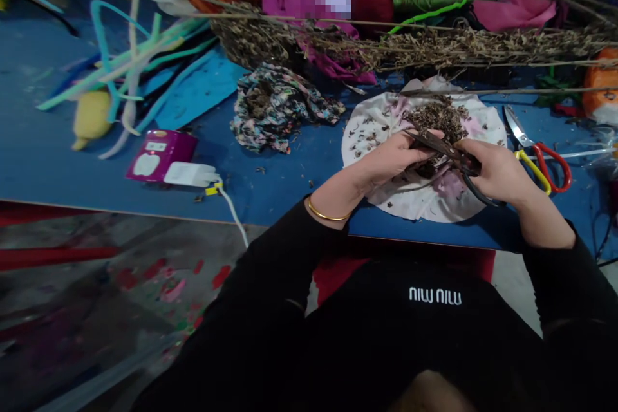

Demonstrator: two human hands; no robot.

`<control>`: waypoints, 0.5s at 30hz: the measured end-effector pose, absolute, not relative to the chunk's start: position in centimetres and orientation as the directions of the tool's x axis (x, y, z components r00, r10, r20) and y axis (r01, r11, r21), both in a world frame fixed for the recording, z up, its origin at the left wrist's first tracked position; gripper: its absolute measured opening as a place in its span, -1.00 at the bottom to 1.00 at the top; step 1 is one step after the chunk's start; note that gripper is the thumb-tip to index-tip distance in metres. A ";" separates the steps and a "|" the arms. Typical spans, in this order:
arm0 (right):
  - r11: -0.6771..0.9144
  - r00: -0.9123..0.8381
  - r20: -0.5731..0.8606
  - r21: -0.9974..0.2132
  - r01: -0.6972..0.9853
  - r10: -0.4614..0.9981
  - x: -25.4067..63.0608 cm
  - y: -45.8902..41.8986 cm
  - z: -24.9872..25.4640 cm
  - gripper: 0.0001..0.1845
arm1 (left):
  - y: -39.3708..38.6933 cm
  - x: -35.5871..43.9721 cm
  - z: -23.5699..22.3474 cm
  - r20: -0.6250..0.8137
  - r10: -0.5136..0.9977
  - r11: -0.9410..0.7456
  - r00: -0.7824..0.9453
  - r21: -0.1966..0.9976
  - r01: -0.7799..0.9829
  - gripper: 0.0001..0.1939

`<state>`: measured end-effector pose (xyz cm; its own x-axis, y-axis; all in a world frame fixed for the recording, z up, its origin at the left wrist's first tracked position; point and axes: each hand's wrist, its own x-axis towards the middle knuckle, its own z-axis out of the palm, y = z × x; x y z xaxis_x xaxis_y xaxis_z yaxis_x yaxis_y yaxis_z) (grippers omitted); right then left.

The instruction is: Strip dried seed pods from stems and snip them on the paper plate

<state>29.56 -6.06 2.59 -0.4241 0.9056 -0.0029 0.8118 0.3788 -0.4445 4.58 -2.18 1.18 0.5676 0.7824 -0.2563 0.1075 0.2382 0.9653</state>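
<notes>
Dried plant heap [441, 114]: it lies on the upper part of the white cloth, with loose bits scattered around it.
Dark scissors [447, 149]: they are above the cloth, at the near edge of the heap, with the blades pointing toward the left hand.
Right hand [499, 170]: its fingers are closed around the handles of these scissors.
Left hand [403, 156]: its fingers are bent beside the blades; what they pinch, I cannot tell.
White cloth [400, 201]: roundish, with pink stains, spread on the blue table [290, 190].
Red-and-yellow scissors [537, 151]: they rest just right of the cloth.
Floral fabric [284, 106]: crumpled, left of the cloth.
Dry stalks [463, 48]: they lie behind the cloth.
Purple box [164, 151]: farther left.
</notes>
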 end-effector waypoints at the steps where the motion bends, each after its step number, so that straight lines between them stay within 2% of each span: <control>1: 0.372 -0.414 0.001 -0.437 0.819 0.911 29.5 -6.1 2.6 -0.54 | -2.1 4.5 1.3 -0.252 0.778 0.226 0.575 0.967 0.118 -0.63; 8: 0.385 -0.411 0.013 -0.374 0.844 0.912 29.3 -6.2 2.5 -0.53 | -1.9 4.4 1.3 -0.198 0.782 0.161 0.590 0.980 0.116 -0.74; 15: 0.377 -0.399 -0.002 -0.318 0.870 0.917 29.1 -6.2 2.4 -0.61 | -1.8 4.4 1.3 -0.268 0.770 0.238 0.580 0.963 0.129 -0.80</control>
<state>29.06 -6.23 2.42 -0.3986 0.9171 -0.0016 0.8698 0.3775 -0.3177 4.44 -1.84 1.26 0.5795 0.7698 -0.2676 0.1291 0.2375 0.9628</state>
